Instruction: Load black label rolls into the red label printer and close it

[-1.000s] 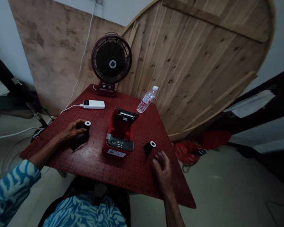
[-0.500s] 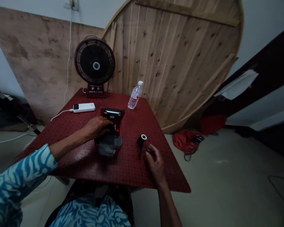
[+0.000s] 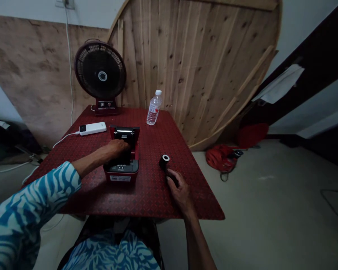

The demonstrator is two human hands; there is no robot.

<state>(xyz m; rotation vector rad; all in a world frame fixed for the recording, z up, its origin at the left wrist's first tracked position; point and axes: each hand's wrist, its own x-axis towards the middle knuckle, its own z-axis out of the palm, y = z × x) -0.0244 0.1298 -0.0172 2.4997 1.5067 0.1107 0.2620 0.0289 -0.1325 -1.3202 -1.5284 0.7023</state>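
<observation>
A red and black label printer [image 3: 121, 176] stands on the table with its lid [image 3: 124, 131] raised. My left hand [image 3: 116, 148] reaches into its open body, fingers curled. What lies in those fingers is hidden, and dark material shows beneath the hand. To the right of the printer is a small black roll [image 3: 163, 161] with a white core, its loose strip trailing toward me. My right hand [image 3: 181, 191] is at this strip, thumb and forefinger closing on it just below the roll.
A white power bank [image 3: 92, 128] with a cable lies at the left of the red table [image 3: 157, 202]. Behind stand a dark fan [image 3: 101, 75] and a water bottle [image 3: 154, 108]. A large round wooden board [image 3: 186, 67] leans on the wall. A red bag [image 3: 221, 159] is on the floor.
The dark film that hung over the printer's front is gone from there, and the front panel shows. My left hand is deeper inside. My right hand has moved up to the roll's strip.
</observation>
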